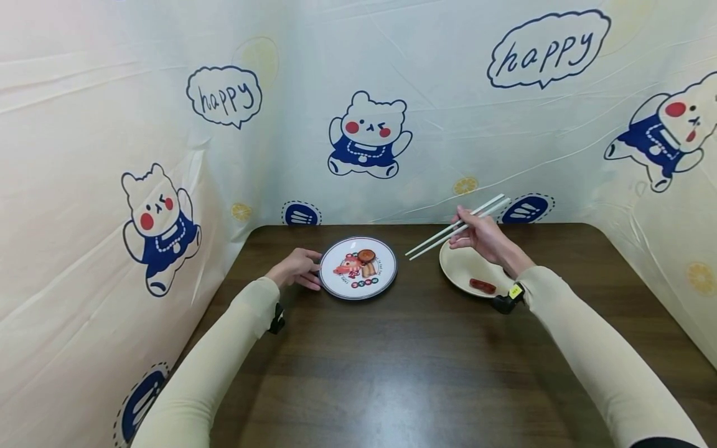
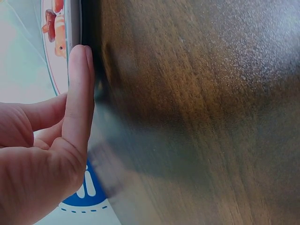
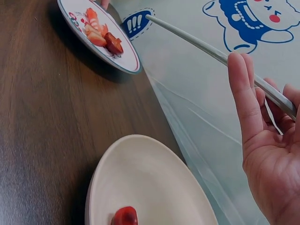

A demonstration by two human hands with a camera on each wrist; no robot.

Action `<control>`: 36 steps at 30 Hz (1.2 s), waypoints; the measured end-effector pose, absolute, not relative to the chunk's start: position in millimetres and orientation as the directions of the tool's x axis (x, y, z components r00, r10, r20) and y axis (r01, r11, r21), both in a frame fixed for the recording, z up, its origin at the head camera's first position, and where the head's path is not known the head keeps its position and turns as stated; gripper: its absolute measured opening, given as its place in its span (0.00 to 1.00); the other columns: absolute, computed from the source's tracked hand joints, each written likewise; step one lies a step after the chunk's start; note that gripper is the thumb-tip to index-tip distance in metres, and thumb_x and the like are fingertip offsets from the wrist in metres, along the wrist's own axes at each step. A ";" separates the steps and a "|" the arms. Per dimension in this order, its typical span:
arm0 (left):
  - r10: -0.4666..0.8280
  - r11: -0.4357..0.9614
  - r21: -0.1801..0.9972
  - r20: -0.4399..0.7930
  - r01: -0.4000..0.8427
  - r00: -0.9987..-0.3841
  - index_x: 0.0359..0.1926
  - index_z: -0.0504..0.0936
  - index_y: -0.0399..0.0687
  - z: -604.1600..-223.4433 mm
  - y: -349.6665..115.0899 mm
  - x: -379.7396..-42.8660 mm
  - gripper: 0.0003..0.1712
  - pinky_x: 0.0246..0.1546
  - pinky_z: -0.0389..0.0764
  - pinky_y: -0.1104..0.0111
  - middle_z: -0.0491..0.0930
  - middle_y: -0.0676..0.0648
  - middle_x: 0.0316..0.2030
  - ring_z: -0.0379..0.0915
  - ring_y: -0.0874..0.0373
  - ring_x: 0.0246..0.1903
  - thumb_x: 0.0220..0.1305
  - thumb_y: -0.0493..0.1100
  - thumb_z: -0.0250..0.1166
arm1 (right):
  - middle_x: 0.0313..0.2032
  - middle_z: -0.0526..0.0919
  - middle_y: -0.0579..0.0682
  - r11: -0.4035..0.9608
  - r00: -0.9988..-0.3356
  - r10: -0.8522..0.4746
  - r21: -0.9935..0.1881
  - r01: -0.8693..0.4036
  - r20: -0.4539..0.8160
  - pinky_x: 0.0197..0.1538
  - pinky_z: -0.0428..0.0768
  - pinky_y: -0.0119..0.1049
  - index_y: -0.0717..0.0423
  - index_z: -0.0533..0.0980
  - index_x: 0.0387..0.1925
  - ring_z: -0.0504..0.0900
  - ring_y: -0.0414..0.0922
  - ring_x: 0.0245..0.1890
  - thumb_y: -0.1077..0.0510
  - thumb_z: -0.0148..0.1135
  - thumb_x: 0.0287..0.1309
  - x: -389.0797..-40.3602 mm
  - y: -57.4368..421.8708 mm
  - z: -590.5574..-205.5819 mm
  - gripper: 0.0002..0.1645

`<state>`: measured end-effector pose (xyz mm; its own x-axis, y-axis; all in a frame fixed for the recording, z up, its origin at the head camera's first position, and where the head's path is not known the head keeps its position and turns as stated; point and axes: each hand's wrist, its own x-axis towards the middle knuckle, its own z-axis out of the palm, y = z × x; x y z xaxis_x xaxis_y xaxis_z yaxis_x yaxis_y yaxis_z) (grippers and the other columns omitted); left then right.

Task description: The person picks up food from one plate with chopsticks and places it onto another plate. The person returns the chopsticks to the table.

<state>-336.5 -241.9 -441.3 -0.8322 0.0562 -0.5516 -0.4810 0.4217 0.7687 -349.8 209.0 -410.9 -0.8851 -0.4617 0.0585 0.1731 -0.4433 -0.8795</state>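
My left hand (image 1: 300, 269) holds the left rim of a white printed plate (image 1: 358, 293); in the left wrist view, straight fingers (image 2: 78, 89) lie along the rim with the thumb close by. On this plate are a round brown slice (image 1: 366, 256), a pale piece (image 1: 368, 270) and an orange-pink shrimp-like piece (image 1: 342, 270). My right hand (image 1: 483, 238) grips a pair of pale chopsticks (image 1: 448, 234), their tips slightly apart with nothing between them. It is over a cream plate (image 1: 456, 274) that bears a reddish-brown sausage-like piece (image 1: 483, 285).
Both plates are toward the far side of a dark wooden table (image 1: 370, 367). Behind and beside it hangs a pale curtain (image 1: 437, 62) with cartoon bears and "happy" bubbles. The table's far edge runs close behind the plates.
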 end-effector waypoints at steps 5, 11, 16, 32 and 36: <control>0.072 0.409 0.777 -0.549 -0.478 -0.832 0.70 0.60 0.44 -441.0 -242.6 -337.0 0.28 0.36 0.84 0.55 0.76 0.34 0.42 0.81 0.46 0.31 0.71 0.34 0.52 | 0.24 0.81 0.63 -0.452 -0.880 -0.472 -0.874 0.178 0.064 0.33 0.85 0.48 0.68 0.71 0.37 0.84 0.54 0.24 0.53 0.44 0.72 -346.9 216.8 -410.4 0.20; 0.072 0.409 0.776 -0.552 -0.481 -0.830 0.70 0.60 0.44 -440.7 -242.9 -336.1 0.28 0.36 0.84 0.55 0.76 0.34 0.42 0.81 0.46 0.31 0.70 0.34 0.53 | 0.24 0.81 0.63 -0.438 -0.880 -0.472 -0.880 0.184 0.052 0.34 0.85 0.48 0.67 0.72 0.37 0.84 0.54 0.25 0.53 0.44 0.72 -345.1 225.2 -409.1 0.20; 0.071 0.413 0.777 -0.548 -0.475 -0.834 0.70 0.60 0.44 -439.0 -242.3 -334.9 0.29 0.36 0.84 0.56 0.76 0.34 0.43 0.81 0.46 0.32 0.70 0.35 0.53 | 0.25 0.82 0.63 -0.443 -0.878 -0.475 -0.879 0.175 0.065 0.34 0.84 0.48 0.69 0.71 0.38 0.84 0.54 0.25 0.54 0.43 0.73 -343.5 234.9 -408.1 0.20; 0.067 0.421 0.776 -0.542 -0.469 -0.838 0.70 0.60 0.44 -439.1 -242.2 -333.4 0.29 0.36 0.84 0.56 0.76 0.34 0.43 0.81 0.46 0.31 0.70 0.35 0.53 | 0.29 0.83 0.64 -0.489 -0.860 -0.499 -0.854 0.179 0.106 0.35 0.85 0.47 0.70 0.70 0.40 0.85 0.55 0.27 0.54 0.38 0.74 -332.2 270.7 -415.3 0.21; 0.070 0.425 0.777 -0.540 -0.465 -0.839 0.70 0.60 0.44 -438.8 -241.9 -333.6 0.29 0.36 0.84 0.56 0.76 0.34 0.43 0.81 0.46 0.31 0.70 0.35 0.53 | 0.29 0.83 0.64 -0.488 -0.856 -0.508 -0.850 0.196 0.094 0.35 0.84 0.47 0.69 0.71 0.40 0.85 0.55 0.28 0.54 0.37 0.75 -327.3 281.3 -415.3 0.22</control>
<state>-333.6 -241.9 -438.8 -0.8385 0.0698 -0.5404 -0.4651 0.4249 0.7766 -327.3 281.3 -415.3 -0.8563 -0.5077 0.0944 0.1958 -0.4884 -0.8504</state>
